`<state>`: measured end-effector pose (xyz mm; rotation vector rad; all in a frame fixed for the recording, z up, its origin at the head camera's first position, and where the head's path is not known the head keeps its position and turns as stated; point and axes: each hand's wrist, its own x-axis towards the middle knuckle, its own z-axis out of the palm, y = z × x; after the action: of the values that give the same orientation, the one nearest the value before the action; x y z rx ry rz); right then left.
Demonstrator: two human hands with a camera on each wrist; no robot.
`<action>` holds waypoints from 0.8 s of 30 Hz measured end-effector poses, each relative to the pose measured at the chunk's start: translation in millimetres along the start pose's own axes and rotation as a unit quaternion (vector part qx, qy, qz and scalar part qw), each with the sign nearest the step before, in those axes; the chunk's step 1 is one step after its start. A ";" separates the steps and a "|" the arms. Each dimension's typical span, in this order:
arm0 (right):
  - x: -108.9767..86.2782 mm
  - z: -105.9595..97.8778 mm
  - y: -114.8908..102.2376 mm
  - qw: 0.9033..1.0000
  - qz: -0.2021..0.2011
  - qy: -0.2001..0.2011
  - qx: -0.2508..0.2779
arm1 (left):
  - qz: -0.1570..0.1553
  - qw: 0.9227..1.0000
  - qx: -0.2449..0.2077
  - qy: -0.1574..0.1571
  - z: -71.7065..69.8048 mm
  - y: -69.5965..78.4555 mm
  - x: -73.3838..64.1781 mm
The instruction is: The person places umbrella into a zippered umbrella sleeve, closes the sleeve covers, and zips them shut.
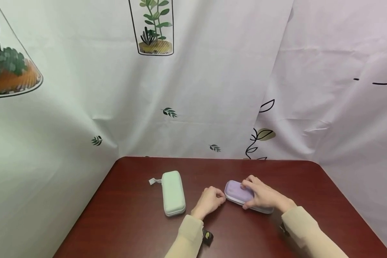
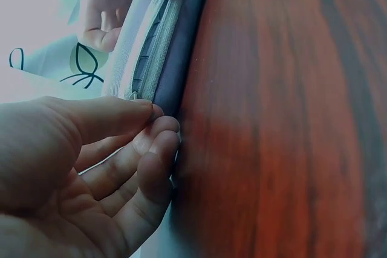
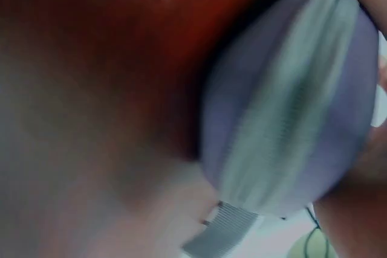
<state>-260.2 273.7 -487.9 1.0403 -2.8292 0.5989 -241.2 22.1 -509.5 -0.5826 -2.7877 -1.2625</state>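
Note:
A purple zip case (image 1: 238,191) lies slantwise on the right part of the table. My right hand (image 1: 259,193) grips it from above, thumb on the near side and fingers over the top. At its left end, my left hand (image 1: 210,200) pinches with thumb and forefinger at the zip's slider (image 2: 135,95); the pull tab itself is hidden by the fingertips. A dark slit shows between the pale zip tapes (image 2: 158,49) in the left wrist view. The right wrist view shows the other rounded end of the case, with a grey fabric strap (image 3: 224,231) beside it.
A mint-green zip case (image 1: 173,193) with a pale strap (image 1: 154,181) lies on the left of the dark red wooden table (image 1: 132,222). Behind the table hangs a white curtain (image 1: 206,89) with plant prints. A small black device (image 1: 208,237) sits at my left wrist.

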 end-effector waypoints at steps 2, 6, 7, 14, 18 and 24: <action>-1.7 2.1 2.6 1.000 0.001 0.013 0.005 | 0.002 1.000 -0.001 0.004 0.9 -0.2 0.9; -2.8 6.2 4.0 0.999 -0.003 0.046 0.005 | 0.002 1.000 0.001 0.008 1.7 -0.4 1.6; -2.8 7.9 4.0 0.998 -0.001 0.055 0.002 | 0.002 1.000 0.002 0.008 1.8 -0.2 1.7; -0.1 17.7 -4.6 0.994 0.050 0.098 0.000 | 0.004 0.999 0.031 0.011 -1.7 3.4 2.9; 3.3 21.0 -14.9 0.990 0.087 0.108 0.001 | 0.009 0.999 0.036 0.015 -1.7 4.0 3.0; 6.4 28.2 -29.4 0.980 0.148 0.132 0.001 | 0.015 0.998 0.049 0.022 2.1 5.9 3.3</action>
<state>-244.5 238.6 -502.8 0.4939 -2.7595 0.7035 -242.0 28.3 -506.1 -0.5816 -2.7747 -1.1103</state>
